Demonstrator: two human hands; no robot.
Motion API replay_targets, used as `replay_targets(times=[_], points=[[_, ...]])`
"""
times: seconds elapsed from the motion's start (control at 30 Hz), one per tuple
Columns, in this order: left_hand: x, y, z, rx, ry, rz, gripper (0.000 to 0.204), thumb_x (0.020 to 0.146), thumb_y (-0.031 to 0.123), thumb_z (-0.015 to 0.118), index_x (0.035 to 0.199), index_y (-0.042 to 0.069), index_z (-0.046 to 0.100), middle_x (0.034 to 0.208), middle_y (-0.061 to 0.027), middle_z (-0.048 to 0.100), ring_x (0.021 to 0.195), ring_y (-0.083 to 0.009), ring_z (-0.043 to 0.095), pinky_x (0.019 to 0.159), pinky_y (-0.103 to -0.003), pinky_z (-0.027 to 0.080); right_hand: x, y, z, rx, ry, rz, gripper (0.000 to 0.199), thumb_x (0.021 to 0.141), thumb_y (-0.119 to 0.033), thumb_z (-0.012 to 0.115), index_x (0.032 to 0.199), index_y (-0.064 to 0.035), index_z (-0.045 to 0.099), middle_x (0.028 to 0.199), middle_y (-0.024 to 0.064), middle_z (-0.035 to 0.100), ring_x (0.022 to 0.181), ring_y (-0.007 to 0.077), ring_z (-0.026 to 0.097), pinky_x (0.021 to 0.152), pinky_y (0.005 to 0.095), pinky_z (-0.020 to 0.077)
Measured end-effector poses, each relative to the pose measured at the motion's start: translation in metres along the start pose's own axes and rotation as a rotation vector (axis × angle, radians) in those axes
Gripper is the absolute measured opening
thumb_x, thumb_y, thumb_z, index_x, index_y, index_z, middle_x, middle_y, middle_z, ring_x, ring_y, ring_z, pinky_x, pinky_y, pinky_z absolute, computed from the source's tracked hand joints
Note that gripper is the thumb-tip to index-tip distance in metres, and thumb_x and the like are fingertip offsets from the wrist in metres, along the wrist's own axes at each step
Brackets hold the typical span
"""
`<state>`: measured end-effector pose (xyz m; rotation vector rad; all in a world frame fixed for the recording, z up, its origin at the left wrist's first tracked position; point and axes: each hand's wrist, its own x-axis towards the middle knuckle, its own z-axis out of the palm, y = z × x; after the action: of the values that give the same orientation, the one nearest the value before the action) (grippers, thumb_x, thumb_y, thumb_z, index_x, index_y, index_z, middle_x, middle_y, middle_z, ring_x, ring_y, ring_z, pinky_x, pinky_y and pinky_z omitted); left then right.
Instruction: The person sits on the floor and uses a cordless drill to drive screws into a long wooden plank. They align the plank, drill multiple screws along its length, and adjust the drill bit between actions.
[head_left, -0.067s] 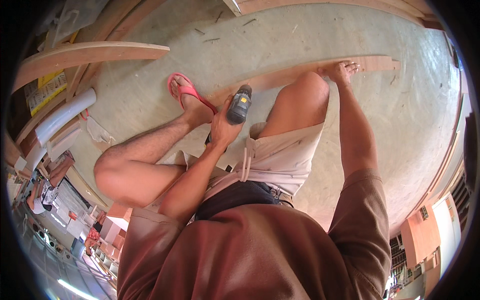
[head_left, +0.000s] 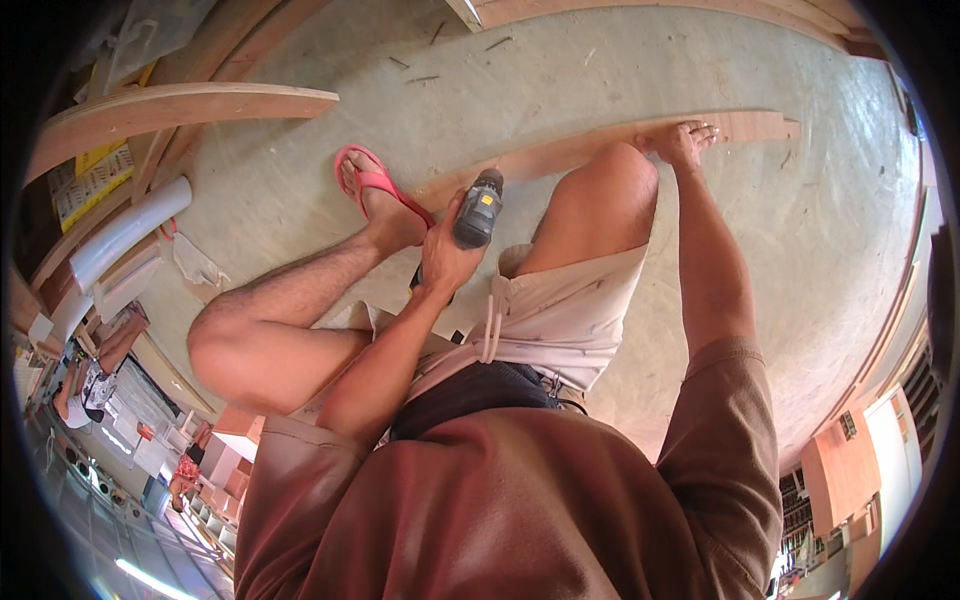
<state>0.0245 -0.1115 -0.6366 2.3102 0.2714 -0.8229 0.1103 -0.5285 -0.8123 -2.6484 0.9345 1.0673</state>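
My left hand (head_left: 450, 255) is wrapped round the grip of a dark grey cordless drill (head_left: 478, 215). Its chuck points away from me, toward a long, narrow wooden board (head_left: 570, 152) that lies across the floor in front of me. Whether a bit touches the wood is hard to make out. Farther right, my right hand (head_left: 682, 143) rests on that same board near its right end, thumb and fingers spread over it. Between the two hands, my bent right knee covers part of the board's near edge. My left foot, in a red flip-flop (head_left: 370, 175), stands close to the board's left end.
A curved-looking plank (head_left: 190, 108) juts in from the left above the floor. Near it lie a rolled clear sheet (head_left: 135, 230) and yellow packages (head_left: 95, 185). More boards (head_left: 650, 8) run along the far edge. Another person (head_left: 95, 385) is at far left.
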Motion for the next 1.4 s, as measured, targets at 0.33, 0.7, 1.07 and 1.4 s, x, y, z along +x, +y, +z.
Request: replay_targets(times=[0.33,0.7,1.07,1.4], points=[[0.012,0.008,-0.007,0.085,-0.003,0.006,0.077,0.084,0.023,0.079,0.154,0.018,0.046,0.120,-0.0242,0.072,0.110,-0.0469,0.069,0.093,-0.053,0.056,0.007,0.000,0.004,0.005,0.058,-0.028,0.156,0.067,-0.071,0.086,0.152,0.0287,0.001,0.161,0.0519,-0.001,0.153,0.0647,-0.012,0.125,0.0669,-0.0048],[0.038,0.019,-0.019,0.189,-0.036,0.011,0.068,0.084,0.029,0.074,0.146,0.014,0.053,0.109,-0.0265,0.074,0.105,-0.0474,0.070,0.091,-0.054,0.057,-0.004,-0.006,-0.002,-0.032,0.065,-0.053,0.149,0.071,-0.071,0.084,0.155,0.0253,0.008,0.165,0.0473,0.004,0.154,0.0623,-0.012,0.125,0.0676,-0.0085],[0.034,0.042,-0.018,0.222,-0.099,-0.061,0.067,0.082,0.025,0.074,0.144,0.010,0.055,0.123,-0.0250,0.072,0.113,-0.0448,0.070,0.098,-0.050,0.055,-0.027,0.005,-0.013,0.282,0.163,-0.016,0.153,0.067,-0.057,0.094,0.156,0.0230,-0.001,0.162,0.0505,-0.008,0.153,0.0637,-0.010,0.130,0.0564,0.0127],[0.029,0.048,-0.012,0.213,-0.032,-0.009,0.073,0.080,0.028,0.076,0.147,0.009,0.054,0.110,-0.0269,0.075,0.105,-0.0449,0.073,0.093,-0.050,0.058,-0.031,-0.001,-0.026,0.240,0.104,0.122,0.151,0.067,-0.050,0.097,0.162,0.0136,-0.003,0.168,0.0373,-0.016,0.159,0.0526,-0.010,0.120,0.0484,0.0415]])
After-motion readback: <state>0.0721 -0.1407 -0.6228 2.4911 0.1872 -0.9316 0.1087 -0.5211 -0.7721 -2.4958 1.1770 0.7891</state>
